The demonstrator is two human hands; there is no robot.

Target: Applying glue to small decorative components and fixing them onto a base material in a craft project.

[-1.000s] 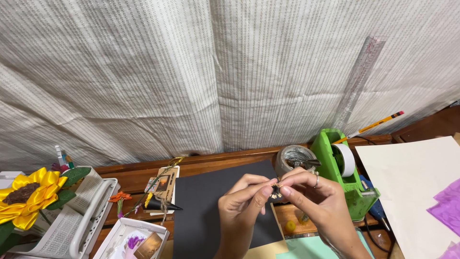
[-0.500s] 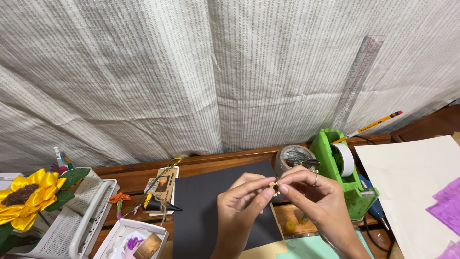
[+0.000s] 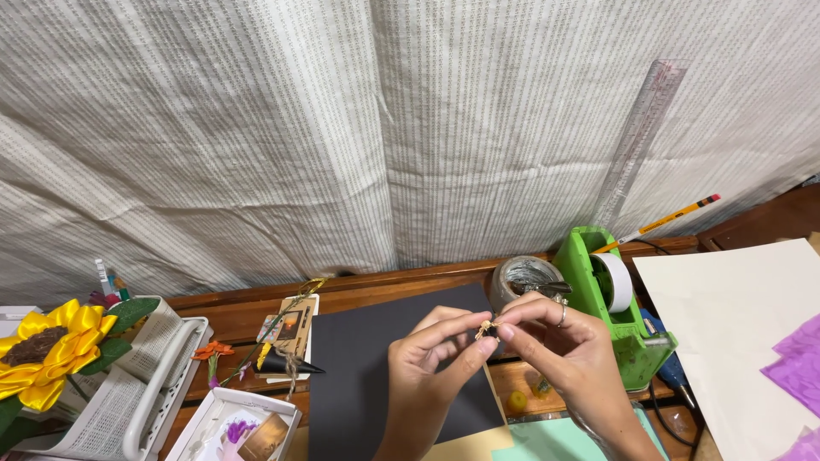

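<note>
pinched item [image 3: 487, 327] too small, sunflower [image 3: 43, 354] cropped

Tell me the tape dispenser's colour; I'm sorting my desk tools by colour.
Bright green, holding a white tape roll: the tape dispenser shows best in the head view, right of both hands.

Wooden desk [image 3: 376, 286], against a pleated white curtain [image 3: 342, 128]. Centre: black paper sheet [image 3: 359, 358]; both hands above it, left hand [image 3: 427, 354] and right hand [image 3: 555, 341] meeting at a tiny gold-coloured piece [image 3: 487, 326]. Right of the hands: grey tape roll [image 3: 521, 277], green tape dispenser [image 3: 611, 299], then large cream sheet [image 3: 735, 333]. Far left: white plastic basket [image 3: 137, 384], yellow fabric sunflower [image 3: 47, 350] beside it. Clear plastic ruler [image 3: 641, 137] leans on the curtain behind the dispenser.
</note>
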